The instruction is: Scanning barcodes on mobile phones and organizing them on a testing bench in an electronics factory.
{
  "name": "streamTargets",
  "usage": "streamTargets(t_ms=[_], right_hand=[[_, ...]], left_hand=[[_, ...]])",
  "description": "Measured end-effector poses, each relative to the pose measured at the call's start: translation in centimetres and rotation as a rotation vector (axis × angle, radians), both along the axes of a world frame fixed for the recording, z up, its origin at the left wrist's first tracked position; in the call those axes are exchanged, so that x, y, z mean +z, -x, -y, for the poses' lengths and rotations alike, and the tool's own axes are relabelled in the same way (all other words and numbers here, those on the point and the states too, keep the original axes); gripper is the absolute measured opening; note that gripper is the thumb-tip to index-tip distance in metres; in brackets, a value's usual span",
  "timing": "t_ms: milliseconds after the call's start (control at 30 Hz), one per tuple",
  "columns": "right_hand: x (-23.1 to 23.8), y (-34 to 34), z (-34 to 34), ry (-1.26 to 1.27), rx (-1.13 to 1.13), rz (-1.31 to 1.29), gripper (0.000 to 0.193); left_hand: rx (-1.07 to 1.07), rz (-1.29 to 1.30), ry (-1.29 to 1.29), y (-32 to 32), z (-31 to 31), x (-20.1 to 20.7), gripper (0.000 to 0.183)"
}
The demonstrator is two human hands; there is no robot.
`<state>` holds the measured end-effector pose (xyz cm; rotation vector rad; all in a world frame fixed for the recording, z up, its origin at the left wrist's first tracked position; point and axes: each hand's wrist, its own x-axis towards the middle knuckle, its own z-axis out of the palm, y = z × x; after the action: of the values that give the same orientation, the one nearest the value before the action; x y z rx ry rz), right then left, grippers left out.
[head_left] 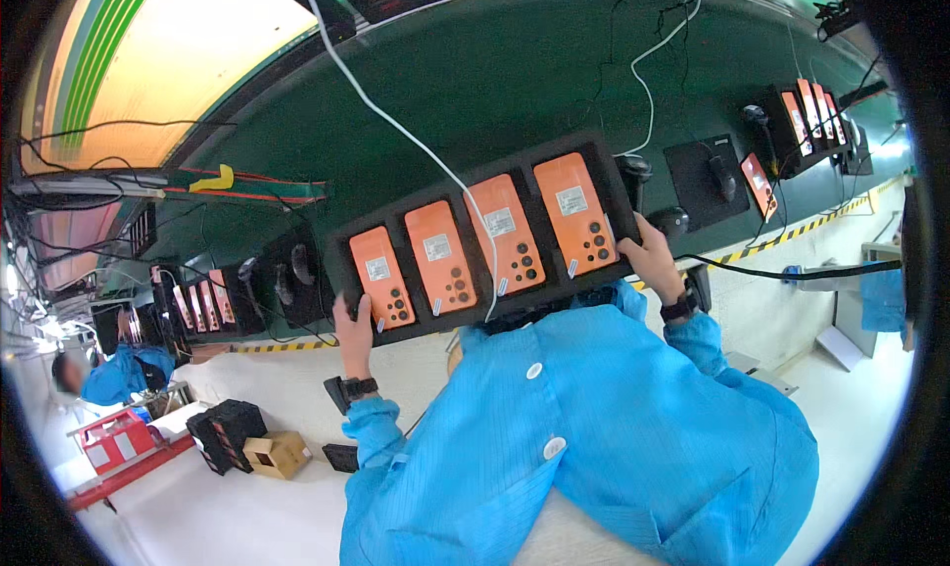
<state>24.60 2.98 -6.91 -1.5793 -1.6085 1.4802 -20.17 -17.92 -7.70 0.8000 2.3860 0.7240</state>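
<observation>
A black foam tray [617,195] lies tilted in front of my body, its right side higher in view. Several orange phones [427,239] sit in its slots in a row, backs up, each with a white label and dark camera rings. My left hand [353,330] grips the tray's near left corner, thumb on top by the leftmost phone. At the right end, my right hand [651,259] is closed on the edge, its thumb beside the rightmost phone [572,215]. Fingers under the tray are hidden. A white cable [396,126] hangs across the tray, passing over one phone.
Behind lies a dark green bench [534,81]. To the right are a handheld scanner [635,170], a mouse [723,180], a loose orange phone [759,186] and another phone tray. Further phones [220,294] stand at left. A person in blue [129,373] is at far left, near cartons [277,454].
</observation>
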Motion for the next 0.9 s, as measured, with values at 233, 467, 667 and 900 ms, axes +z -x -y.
streamTargets(t_ms=[233, 467, 667, 900], right_hand=[[-8.3, -3.2, -5.5, -0.703, -0.316, 0.612, 0.044], [-19.1, -4.4, -9.1, 0.108, -0.389, -0.033, 0.037], [-7.3, -4.0, -6.4, 0.074, -0.479, -0.150, 0.023], [2.9, -4.0, -0.7, 0.216, -0.327, -0.301, 0.018]], left_hand=[[-0.029, -0.204, -0.160, -1.3, -0.3, 0.5, 0.049], [-0.799, -0.020, -0.544, -13.3, -10.2, 9.7, 0.018], [-1.318, -0.539, -0.249, -14.6, -12.5, 7.3, 0.028], [-1.070, -0.974, 0.352, -4.9, -11.7, 12.7, 0.013]])
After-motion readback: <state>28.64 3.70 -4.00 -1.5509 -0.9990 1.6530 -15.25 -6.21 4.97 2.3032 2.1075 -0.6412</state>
